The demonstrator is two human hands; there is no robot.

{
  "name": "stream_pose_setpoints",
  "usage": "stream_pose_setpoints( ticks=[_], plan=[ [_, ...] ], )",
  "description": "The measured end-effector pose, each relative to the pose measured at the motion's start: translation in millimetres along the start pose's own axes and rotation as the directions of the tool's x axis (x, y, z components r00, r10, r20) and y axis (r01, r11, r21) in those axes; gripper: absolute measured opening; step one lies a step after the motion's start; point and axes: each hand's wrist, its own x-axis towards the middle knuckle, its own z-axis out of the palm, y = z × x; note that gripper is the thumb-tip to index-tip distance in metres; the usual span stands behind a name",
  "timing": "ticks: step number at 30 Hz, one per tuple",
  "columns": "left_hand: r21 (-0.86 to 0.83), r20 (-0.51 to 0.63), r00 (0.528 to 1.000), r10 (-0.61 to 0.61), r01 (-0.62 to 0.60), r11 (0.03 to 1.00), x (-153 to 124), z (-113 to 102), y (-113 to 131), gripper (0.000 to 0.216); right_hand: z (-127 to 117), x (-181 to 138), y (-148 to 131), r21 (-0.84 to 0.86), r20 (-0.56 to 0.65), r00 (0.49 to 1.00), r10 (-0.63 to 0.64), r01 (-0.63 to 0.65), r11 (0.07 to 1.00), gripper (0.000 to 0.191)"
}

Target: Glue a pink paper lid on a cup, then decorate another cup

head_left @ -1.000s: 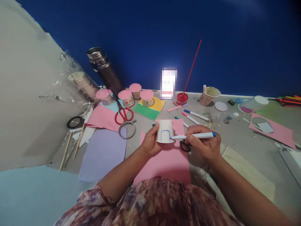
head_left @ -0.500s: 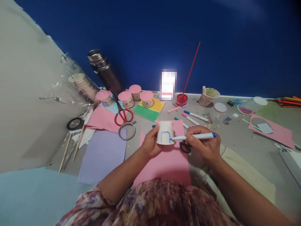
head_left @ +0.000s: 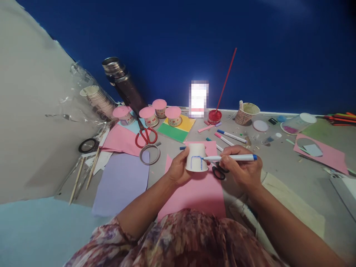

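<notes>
My left fingers (head_left: 183, 155) hold a white tapered paper cup (head_left: 196, 150), likely light, crushable, best rim-gripped; right fingers (head_left: 227, 161), a slim white marker (head_left: 241, 157).

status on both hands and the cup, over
Left hand grips cup. Right hand holds marker, tip at blue outline. Black scissors between hands.

You are holding a white cup (head_left: 196, 162) rim-down, showing a blue arch (head_left: 197, 157); your white marker (head_left: 239, 157), nearly level, is meeting the arch.
</notes>
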Motion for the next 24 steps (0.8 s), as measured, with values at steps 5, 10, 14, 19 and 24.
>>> stream_pose_setpoints(
  ticks=[5, 10, 14, 19, 24],
  plan=[
    [-0.003, -0.001, 1.0, -0.008, 0.008, 1.0, 0.1, 0.9, 0.6, 0.052, 0.1, -0.5, -1.0, 0.016, -0.001, 1.0, 0.003, -0.003, 1.0, 0.013],
    [-0.007, -0.014, 1.0, -0.001, 0.001, 1.0, -0.2, 1.0, -0.2, 0.052, -0.5, -1.0, -0.3, 0.007, 0.01, 0.999, 0.031, -0.031, 0.999, 0.016],
    [-0.023, -0.036, 0.999, 0.001, -0.002, 1.0, -0.6, 0.5, -1.6, 0.046, 0.6, -0.7, -0.3, 0.007, -0.006, 0.999, 0.051, -0.051, 0.999, 0.017],
    [-0.035, -0.045, 0.999, -0.006, 0.005, 0.999, -1.4, 1.6, -1.1, 0.046, 0.8, 0.2, -1.1, 0.008, -0.018, 0.998, 0.057, -0.057, 0.998, 0.016],
    [-0.033, -0.04, 0.999, -0.003, 0.002, 0.999, -1.4, 2.2, -0.4, 0.046, 0.3, 0.0, -1.1, 0.022, -0.016, 0.999, 0.032, -0.032, 0.999, 0.014]
  ],
)
